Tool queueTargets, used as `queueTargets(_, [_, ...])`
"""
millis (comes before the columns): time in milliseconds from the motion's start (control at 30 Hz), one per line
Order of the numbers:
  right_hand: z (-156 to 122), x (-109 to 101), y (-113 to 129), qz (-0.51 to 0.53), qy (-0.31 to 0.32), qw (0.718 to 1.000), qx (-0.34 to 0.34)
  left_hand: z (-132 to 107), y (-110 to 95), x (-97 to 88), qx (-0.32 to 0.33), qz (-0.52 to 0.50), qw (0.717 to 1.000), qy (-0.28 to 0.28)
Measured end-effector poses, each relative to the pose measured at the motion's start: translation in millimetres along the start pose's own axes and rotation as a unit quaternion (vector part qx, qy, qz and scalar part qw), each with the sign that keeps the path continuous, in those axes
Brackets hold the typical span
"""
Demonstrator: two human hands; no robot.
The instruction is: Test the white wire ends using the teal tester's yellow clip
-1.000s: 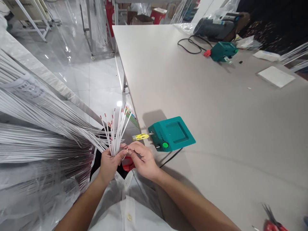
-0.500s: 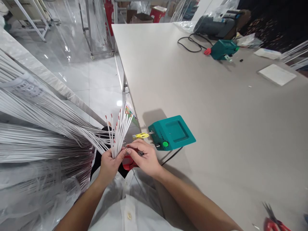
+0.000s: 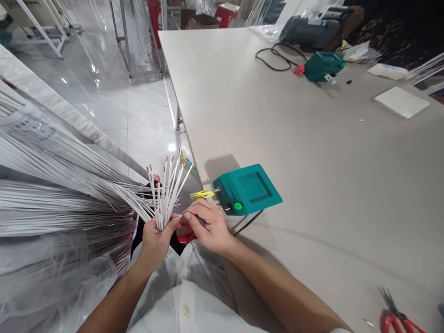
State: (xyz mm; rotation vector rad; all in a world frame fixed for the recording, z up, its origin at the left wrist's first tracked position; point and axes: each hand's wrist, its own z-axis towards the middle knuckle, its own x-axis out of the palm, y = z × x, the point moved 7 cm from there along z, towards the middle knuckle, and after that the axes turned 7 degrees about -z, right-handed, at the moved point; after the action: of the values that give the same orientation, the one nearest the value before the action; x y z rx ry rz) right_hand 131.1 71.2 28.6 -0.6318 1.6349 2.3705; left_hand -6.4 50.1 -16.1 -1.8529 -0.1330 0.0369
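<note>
A fanned bunch of white cables (image 3: 167,196), several with red tips, stands up from my left hand (image 3: 157,238), whose fingers are wrapped round its lower part. My right hand (image 3: 210,226) pinches the red end of one wire (image 3: 182,214) between thumb and forefinger, close to my left thumb. Just beyond the right hand, a teal device (image 3: 251,189) with a green button sits at the table's edge. A yellow clip-like piece (image 3: 202,194) sticks out from its left side.
Long bundles of white cables (image 3: 69,157) hang at my left beside a wrapped rail (image 3: 79,120). Red-handled pliers (image 3: 395,312) lie at the table's (image 3: 312,152) lower right. A second teal device (image 3: 321,67), a cord and a grey motor (image 3: 308,32) are at the back.
The cable tips in my left hand have tilted slightly to the left. Between the two hands, a red wire end now shows at my right fingertips.
</note>
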Motion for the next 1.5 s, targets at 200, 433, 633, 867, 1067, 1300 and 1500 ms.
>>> queueTargets(200, [1, -13, 0, -0.007, -0.029, 1.000, -0.004, -1, -6, -0.5, 0.008, 0.035, 0.999, 0.028])
queueTargets(433, [8, -6, 8, 0.073, 0.111, 0.990, -0.055, -1, -9, 3.4, -0.011, 0.035, 0.994, 0.107])
queueTargets(633, [6, 1, 5, 0.185, 0.099, 0.977, 0.025, -2, 5, -0.3, -0.070, -0.095, 0.986, 0.116])
queueTargets(867, [-9, 25, -11, 0.366, 0.030, 0.911, 0.186, -2, 11, 6.6, -0.119, -0.218, 0.965, 0.083])
queueTargets(1067, [-15, 39, -20, 0.449, 0.023, 0.857, 0.251, -3, 11, 12.0, -0.131, -0.251, 0.957, 0.069])
queueTargets(1300, [-12, 42, -20, 0.468, 0.025, 0.848, 0.250, -4, 13, 12.9, -0.136, -0.243, 0.959, 0.061])
queueTargets(1500, [-10, 34, -21, 0.398, 0.012, 0.889, 0.225, -5, 15, 10.4, -0.130, -0.233, 0.963, 0.043])
